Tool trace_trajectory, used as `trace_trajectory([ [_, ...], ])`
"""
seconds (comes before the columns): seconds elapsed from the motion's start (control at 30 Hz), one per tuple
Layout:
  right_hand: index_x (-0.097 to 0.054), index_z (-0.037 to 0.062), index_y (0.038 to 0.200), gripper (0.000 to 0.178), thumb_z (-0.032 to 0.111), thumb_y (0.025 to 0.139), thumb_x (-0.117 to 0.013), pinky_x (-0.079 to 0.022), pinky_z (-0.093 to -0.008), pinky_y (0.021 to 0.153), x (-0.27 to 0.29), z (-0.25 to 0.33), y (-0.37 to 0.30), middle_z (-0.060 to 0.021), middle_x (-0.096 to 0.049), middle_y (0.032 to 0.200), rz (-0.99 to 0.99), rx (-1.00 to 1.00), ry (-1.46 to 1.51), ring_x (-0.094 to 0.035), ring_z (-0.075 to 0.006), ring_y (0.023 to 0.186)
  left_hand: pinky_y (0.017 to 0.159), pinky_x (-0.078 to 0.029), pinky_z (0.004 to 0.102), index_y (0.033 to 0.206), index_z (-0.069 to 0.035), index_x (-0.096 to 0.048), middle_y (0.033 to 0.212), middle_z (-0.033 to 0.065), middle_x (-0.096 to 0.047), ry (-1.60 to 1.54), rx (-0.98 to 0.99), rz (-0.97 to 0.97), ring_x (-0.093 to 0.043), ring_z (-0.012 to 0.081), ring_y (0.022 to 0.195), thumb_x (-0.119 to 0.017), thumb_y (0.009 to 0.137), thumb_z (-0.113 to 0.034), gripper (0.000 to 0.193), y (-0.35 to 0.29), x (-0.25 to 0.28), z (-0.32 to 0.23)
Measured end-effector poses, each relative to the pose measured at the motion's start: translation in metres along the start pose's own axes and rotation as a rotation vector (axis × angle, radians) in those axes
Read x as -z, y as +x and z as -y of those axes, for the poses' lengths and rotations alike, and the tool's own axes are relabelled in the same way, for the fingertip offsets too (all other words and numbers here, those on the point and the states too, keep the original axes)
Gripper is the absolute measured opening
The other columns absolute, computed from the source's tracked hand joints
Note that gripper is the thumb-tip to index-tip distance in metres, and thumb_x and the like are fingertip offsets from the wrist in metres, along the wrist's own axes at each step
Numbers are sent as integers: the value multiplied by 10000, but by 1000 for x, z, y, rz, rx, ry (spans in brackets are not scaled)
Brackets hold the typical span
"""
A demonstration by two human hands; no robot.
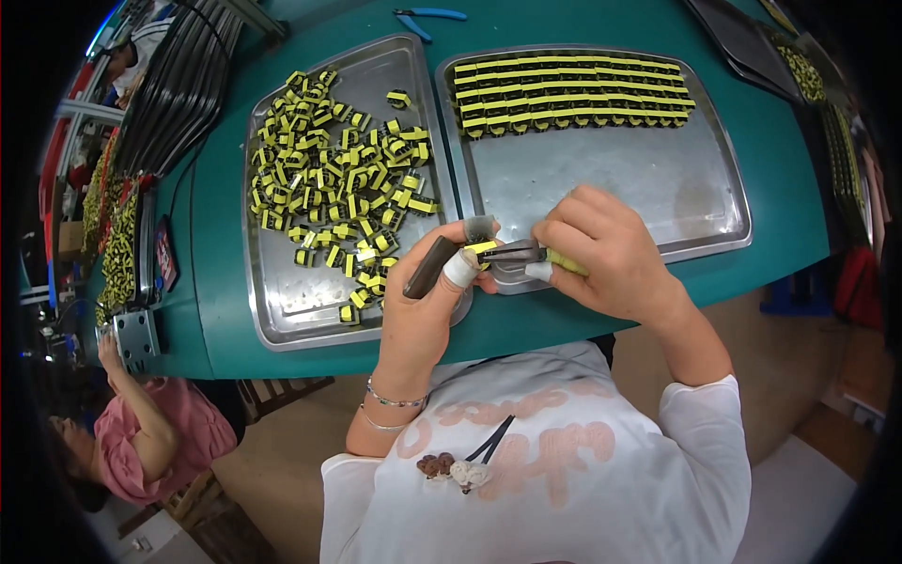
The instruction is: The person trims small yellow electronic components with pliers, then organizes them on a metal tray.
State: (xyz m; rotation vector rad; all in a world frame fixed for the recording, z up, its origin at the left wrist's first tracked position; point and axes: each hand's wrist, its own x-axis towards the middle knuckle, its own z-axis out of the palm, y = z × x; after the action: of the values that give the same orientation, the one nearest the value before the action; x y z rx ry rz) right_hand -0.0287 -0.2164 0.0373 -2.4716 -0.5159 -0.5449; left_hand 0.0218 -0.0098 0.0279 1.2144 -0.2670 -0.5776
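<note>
Between the taped thumb and finger of my left hand (420,310) is a small yellow-and-black coil part, likely a transformer (480,247). A dark, flat, bar-shaped piece (430,268) also lies across that hand by the thumb; its kind is unclear. My right hand (611,249) is closed around needle-nose pliers (515,252) with yellow-green handles, their jaws pointing left at the held transformer. Whether the jaws grip it or only touch it I cannot tell. Both hands are over the near edges of two metal trays.
Many loose transformers (324,169) lie heaped in the left metal tray (291,331). The right tray (611,179) has several neat rows of them (573,94) along its far side. Blue-handled cutters (427,15) lie beyond. A co-worker in pink (160,432) sits at far left.
</note>
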Motion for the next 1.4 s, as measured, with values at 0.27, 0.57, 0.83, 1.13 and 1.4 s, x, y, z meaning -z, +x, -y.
trace_trajectory([
  [0.27,-586,55,793,286,44,521,-673,-429,-356,559,-5,0,-7,-54,-511,718,-54,49,-73,-504,-239,660,747,-541,281,1159,62,-575,1050,123,-641,-75,2,56,-630,160,855,-612,926,-203,354,1,1,5],
  [0.57,-606,51,840,302,58,549,-686,-446,-363,619,-7,1,-8,-62,-560,779,-66,-51,3,-544,-264,708,750,-547,293,1151,55,-553,1061,135,-637,-110,-113,1,-641,181,915,-670,884,-157,361,4,-4,4],
  [0.83,-609,37,855,293,43,571,-678,-449,-360,593,-14,4,-14,-70,-554,756,-74,-89,-24,-546,-262,698,770,-596,339,1082,22,-556,1031,123,-602,167,-204,-85,-606,200,978,-718,818,-83,326,0,0,8],
  [1.13,-597,30,839,266,24,582,-664,-445,-358,557,-18,6,-17,-83,-552,731,-76,-140,-38,-539,-270,666,569,-372,163,1025,-5,-638,869,-12,-580,178,-210,-145,-503,24,702,-769,786,-87,285,0,-7,4],
  [1.4,-595,28,849,261,46,602,-680,-440,-363,576,-18,8,-14,-83,-550,736,-141,-120,85,-538,-280,677,670,-422,181,1035,-9,-619,914,4,-583,165,-253,-139,-530,50,765,-757,798,-82,283,2,-7,8],
])
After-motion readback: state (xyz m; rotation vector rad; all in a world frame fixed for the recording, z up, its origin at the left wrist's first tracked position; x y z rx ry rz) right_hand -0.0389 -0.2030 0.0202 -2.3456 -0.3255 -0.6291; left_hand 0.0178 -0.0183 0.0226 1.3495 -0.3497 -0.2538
